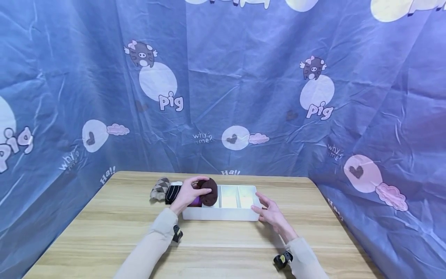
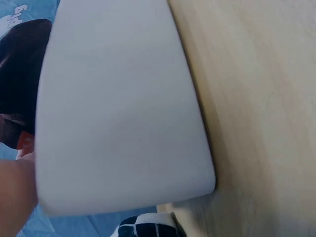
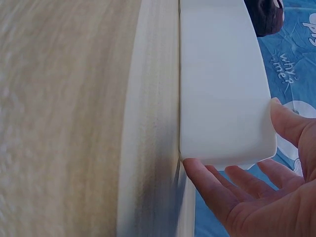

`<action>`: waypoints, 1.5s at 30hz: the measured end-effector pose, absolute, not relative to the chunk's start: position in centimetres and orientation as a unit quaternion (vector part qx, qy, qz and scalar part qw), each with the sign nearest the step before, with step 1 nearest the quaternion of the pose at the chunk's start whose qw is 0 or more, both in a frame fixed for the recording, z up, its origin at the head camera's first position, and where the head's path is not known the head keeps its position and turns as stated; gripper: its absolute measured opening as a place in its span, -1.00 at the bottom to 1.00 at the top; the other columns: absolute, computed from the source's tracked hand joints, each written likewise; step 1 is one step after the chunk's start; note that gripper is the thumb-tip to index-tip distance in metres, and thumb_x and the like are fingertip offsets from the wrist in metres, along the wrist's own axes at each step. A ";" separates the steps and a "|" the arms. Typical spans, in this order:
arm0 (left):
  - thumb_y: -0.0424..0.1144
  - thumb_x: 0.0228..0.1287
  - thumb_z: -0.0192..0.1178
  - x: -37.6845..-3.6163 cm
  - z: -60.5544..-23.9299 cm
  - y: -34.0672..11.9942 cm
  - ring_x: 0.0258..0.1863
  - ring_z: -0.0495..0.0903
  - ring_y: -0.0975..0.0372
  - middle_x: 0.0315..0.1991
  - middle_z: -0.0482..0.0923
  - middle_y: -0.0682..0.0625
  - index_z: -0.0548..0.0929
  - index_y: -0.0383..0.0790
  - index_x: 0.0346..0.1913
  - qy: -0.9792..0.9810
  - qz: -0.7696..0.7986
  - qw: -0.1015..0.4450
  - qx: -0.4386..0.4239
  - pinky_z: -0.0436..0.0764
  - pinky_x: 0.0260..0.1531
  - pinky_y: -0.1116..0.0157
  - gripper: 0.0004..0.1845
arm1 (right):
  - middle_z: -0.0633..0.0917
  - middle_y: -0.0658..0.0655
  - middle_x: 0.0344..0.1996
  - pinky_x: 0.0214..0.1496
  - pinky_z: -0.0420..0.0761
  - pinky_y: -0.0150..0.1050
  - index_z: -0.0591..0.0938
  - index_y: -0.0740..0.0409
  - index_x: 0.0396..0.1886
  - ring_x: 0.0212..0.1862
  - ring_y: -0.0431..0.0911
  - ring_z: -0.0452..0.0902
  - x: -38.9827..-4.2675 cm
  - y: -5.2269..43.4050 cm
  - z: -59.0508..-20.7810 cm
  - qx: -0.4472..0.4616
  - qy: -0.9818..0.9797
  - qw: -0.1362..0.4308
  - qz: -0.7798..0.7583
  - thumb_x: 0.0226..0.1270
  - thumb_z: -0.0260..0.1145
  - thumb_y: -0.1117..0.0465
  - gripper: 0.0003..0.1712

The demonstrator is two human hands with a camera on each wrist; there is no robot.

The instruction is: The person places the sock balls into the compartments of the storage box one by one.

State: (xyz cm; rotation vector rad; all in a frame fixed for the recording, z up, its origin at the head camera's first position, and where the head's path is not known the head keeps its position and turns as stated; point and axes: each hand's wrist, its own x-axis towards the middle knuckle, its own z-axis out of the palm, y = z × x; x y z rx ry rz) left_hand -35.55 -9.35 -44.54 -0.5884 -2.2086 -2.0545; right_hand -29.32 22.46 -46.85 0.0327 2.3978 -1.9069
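Right hand (image 1: 273, 213), fingers straight, touches the white organiser box's (image 1: 223, 214) 3 o'clock end; its long axis runs 9 to 3; left hand (image 1: 189, 192) holds the brown sock (image 1: 209, 191) over its 9 o'clock compartment on the table (image 1: 104, 224)

Beige long sleeves (image 1: 153, 242); seemingly black cameras strapped at both wrists (image 1: 283, 260).

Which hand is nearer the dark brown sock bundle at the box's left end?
Left. The left hand holds the dark brown sock bundle over the white box. The right hand rests open at the box's opposite end, well away from the bundle.
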 end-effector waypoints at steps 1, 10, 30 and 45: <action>-0.39 0.03 0.48 -35.6 -44.6 -9.2 -0.18 0.65 0.21 0.05 0.63 -0.26 0.65 -0.30 0.07 -0.717 -0.668 0.031 -0.194 0.62 -0.15 0.39 -0.53 | 0.22 0.39 0.46 -0.03 0.69 -0.09 0.21 0.12 0.51 0.27 0.22 0.44 -29.3 22.5 -46.9 0.011 0.782 0.038 -0.622 0.32 0.34 0.27 -0.19; -0.35 0.01 0.50 -36.0 -45.4 -8.6 -0.11 0.65 0.15 0.04 0.64 -0.22 0.67 -0.24 0.05 -0.729 -0.657 0.027 -0.190 0.62 -0.13 0.35 -0.53 | 0.21 0.40 0.46 -0.02 0.69 -0.06 0.23 0.12 0.51 0.21 0.17 0.50 -29.2 22.4 -46.9 0.013 0.780 0.040 -0.625 0.30 0.36 0.26 -0.18; -0.36 0.06 0.46 -36.4 -45.5 -7.6 -0.06 0.65 -0.01 -0.01 0.66 -0.28 0.65 -0.33 0.06 -0.766 -0.615 0.024 -0.187 0.63 -0.08 0.26 -0.55 | 0.16 0.44 0.46 0.01 0.68 -0.02 0.20 0.14 0.51 0.28 0.28 0.42 -29.2 22.4 -46.7 0.014 0.785 0.039 -0.618 0.33 0.34 0.24 -0.18; -0.34 0.08 0.45 -36.3 -45.7 -8.3 0.17 0.54 -0.13 0.08 0.61 -0.33 0.60 -0.40 0.11 -0.751 -0.629 0.024 -0.197 0.44 0.28 0.01 -0.50 | 0.17 0.45 0.46 0.03 0.67 0.01 0.21 0.12 0.51 0.20 0.18 0.52 -29.1 22.4 -46.8 0.012 0.786 0.040 -0.617 0.32 0.36 0.20 -0.17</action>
